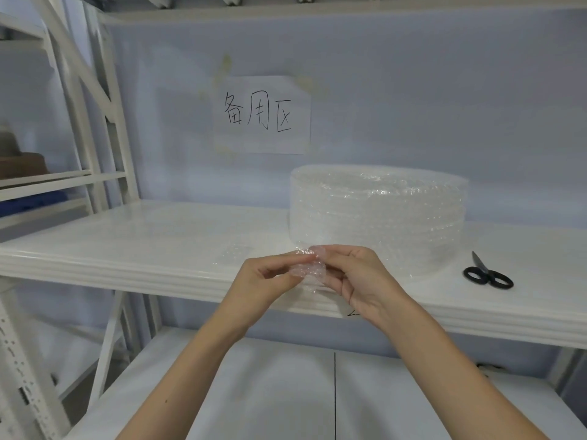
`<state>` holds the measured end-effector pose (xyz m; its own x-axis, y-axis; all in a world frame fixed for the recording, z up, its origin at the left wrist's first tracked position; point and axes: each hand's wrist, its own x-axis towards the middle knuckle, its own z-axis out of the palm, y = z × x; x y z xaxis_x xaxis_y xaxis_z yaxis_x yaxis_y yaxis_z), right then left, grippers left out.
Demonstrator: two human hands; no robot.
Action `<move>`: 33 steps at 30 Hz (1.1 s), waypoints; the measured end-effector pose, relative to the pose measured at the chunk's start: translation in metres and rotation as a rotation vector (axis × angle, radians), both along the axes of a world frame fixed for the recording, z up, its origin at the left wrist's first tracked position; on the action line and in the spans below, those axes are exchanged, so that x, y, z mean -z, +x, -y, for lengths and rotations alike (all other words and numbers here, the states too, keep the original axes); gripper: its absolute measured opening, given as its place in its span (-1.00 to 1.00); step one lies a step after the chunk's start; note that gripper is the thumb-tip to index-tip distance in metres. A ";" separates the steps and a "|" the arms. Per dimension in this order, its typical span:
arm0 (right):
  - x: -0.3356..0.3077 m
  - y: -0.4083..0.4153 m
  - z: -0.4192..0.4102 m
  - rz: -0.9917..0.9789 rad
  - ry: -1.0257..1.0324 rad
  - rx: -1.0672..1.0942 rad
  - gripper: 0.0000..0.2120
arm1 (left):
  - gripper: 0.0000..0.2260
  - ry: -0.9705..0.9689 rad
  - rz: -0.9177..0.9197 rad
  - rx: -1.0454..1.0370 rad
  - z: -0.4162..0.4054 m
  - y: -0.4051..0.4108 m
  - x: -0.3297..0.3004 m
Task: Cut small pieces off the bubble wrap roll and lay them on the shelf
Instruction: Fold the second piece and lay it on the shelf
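A wide roll of clear bubble wrap [378, 214] stands on the white shelf [143, 249], right of centre. In front of it, above the shelf's front edge, my left hand [263, 284] and my right hand [359, 277] both pinch a small piece of bubble wrap [309, 269] between thumb and fingers. Another small piece [235, 254] lies flat on the shelf just left of my hands. Black-handled scissors [486, 273] lie closed on the shelf to the right of the roll, untouched.
A paper sign with handwritten characters [262, 114] is taped to the back wall. A lower white shelf [254, 392] runs below my forearms. White rack uprights [104, 122] stand at the left, with another shelving unit beyond them.
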<state>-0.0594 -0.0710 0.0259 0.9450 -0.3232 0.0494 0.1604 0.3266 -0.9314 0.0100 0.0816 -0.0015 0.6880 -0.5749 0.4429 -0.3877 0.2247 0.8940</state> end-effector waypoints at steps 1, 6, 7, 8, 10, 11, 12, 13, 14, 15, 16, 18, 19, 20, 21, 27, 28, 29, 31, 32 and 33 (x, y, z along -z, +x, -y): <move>0.000 0.000 0.001 -0.001 0.009 0.005 -0.85 | -0.70 -0.001 -0.004 -0.006 0.000 0.000 0.000; -0.001 -0.001 0.003 0.005 0.026 0.012 -0.87 | -0.72 -0.003 -0.017 -0.023 0.003 -0.001 0.000; -0.002 -0.001 0.003 0.004 0.026 0.011 -0.87 | -0.72 -0.002 -0.021 -0.029 0.004 -0.001 0.000; -0.001 -0.001 0.003 0.000 0.026 0.007 -0.86 | -0.73 0.002 -0.021 -0.032 0.004 -0.001 0.000; -0.001 -0.002 0.004 -0.010 0.009 -0.013 -0.83 | -0.74 -0.004 -0.023 -0.024 0.004 0.000 0.000; -0.001 -0.002 0.003 -0.015 -0.007 -0.017 -0.82 | -0.75 -0.015 -0.034 -0.032 0.004 0.000 0.000; -0.001 -0.003 0.003 -0.021 -0.022 -0.016 -0.82 | -0.76 -0.027 -0.050 -0.048 0.004 0.001 0.000; -0.001 -0.003 0.003 -0.028 -0.037 -0.008 -0.83 | -0.76 -0.034 -0.061 -0.071 0.004 0.002 0.000; -0.001 -0.003 0.003 -0.037 -0.058 0.004 -0.84 | -0.77 -0.036 -0.059 -0.093 0.005 0.002 0.000; -0.001 -0.003 0.003 -0.048 -0.085 0.015 -0.85 | -0.77 -0.033 -0.043 -0.117 0.005 0.002 0.000; -0.001 -0.003 0.002 -0.058 -0.116 0.020 -0.86 | -0.77 -0.031 -0.020 -0.141 0.005 0.003 0.000; 0.000 -0.003 0.002 -0.073 -0.162 0.018 -0.87 | -0.74 -0.037 0.023 -0.174 0.006 0.005 -0.001; 0.000 -0.003 0.001 -0.078 -0.173 0.015 -0.87 | -0.72 -0.043 0.041 -0.181 0.005 0.005 -0.001; 0.001 -0.003 0.001 -0.082 -0.181 0.016 -0.86 | -0.70 -0.048 0.062 -0.185 0.005 0.005 -0.001; 0.001 -0.003 0.000 -0.083 -0.184 0.018 -0.85 | -0.67 -0.048 0.089 -0.192 0.004 0.004 -0.002; -0.002 0.000 0.001 -0.050 -0.064 0.006 -0.88 | -0.71 0.027 0.174 -0.137 -0.002 0.002 0.000; -0.003 0.000 0.002 -0.044 -0.051 0.000 -0.89 | -0.72 0.037 0.168 -0.127 -0.003 0.002 0.001; -0.004 0.001 0.002 -0.042 -0.047 -0.004 -0.88 | -0.72 0.041 0.152 -0.116 -0.003 0.001 0.001; -0.005 0.001 0.003 -0.039 -0.050 -0.009 -0.87 | -0.70 0.036 0.100 -0.101 -0.002 0.001 0.001; -0.005 0.001 0.004 -0.037 -0.048 -0.010 -0.87 | -0.68 0.036 0.078 -0.103 -0.002 0.000 0.000; -0.005 0.002 0.004 -0.034 -0.043 -0.012 -0.88 | -0.66 0.036 0.061 -0.111 -0.002 0.000 0.000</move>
